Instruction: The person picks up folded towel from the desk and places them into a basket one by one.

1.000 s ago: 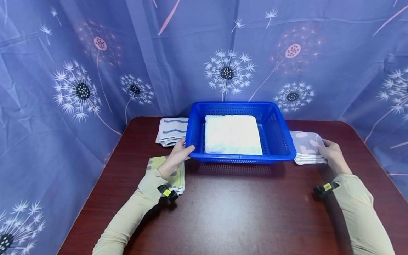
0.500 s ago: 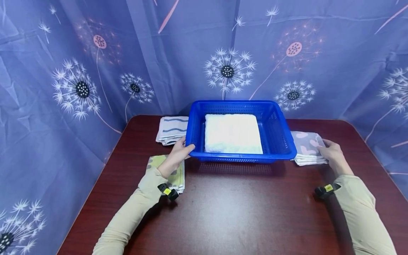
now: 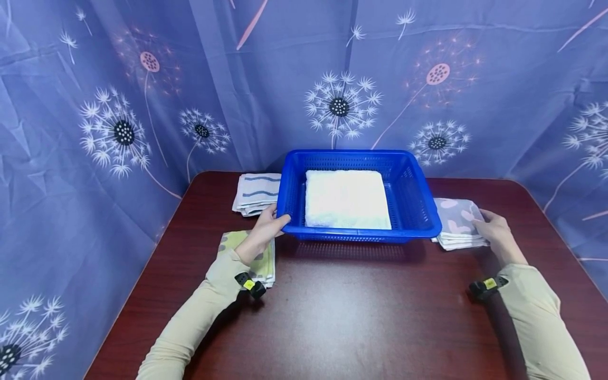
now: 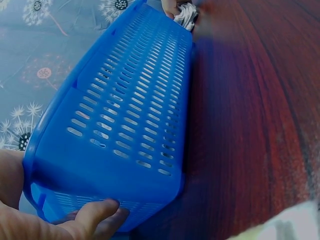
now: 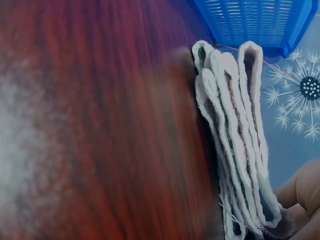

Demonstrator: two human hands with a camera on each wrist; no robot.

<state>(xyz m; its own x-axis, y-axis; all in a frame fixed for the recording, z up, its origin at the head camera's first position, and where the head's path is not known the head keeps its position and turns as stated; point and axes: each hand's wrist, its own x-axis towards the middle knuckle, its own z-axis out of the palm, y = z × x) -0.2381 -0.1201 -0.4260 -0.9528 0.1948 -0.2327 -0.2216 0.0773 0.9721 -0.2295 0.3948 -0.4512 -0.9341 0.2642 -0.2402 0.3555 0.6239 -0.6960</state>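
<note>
A blue plastic basket (image 3: 413,203) with slotted walls stands at the back middle of the table, a folded white towel (image 3: 348,199) lying flat inside it. My left hand (image 3: 264,232) grips its front left corner, thumb over the rim and fingers against the outer wall in the left wrist view. Right of the basket is a folded grey towel with pink hearts (image 3: 456,219). My right hand (image 3: 496,232) pinches this towel at its right edge; the right wrist view shows its stacked white-edged folds (image 5: 235,145), with the fingertips partly hidden.
A folded white towel with blue wavy stripes (image 3: 258,192) lies left of the basket. Nearer, under my left wrist, is a folded yellow-green towel with grey spots (image 3: 233,241). A blue dandelion-patterned curtain (image 3: 266,95) hangs behind the dark red-brown table (image 3: 351,316).
The grey heart towel has shifted slightly towards me, with my right hand still at its edge. My left hand and the basket stay almost where they were.
</note>
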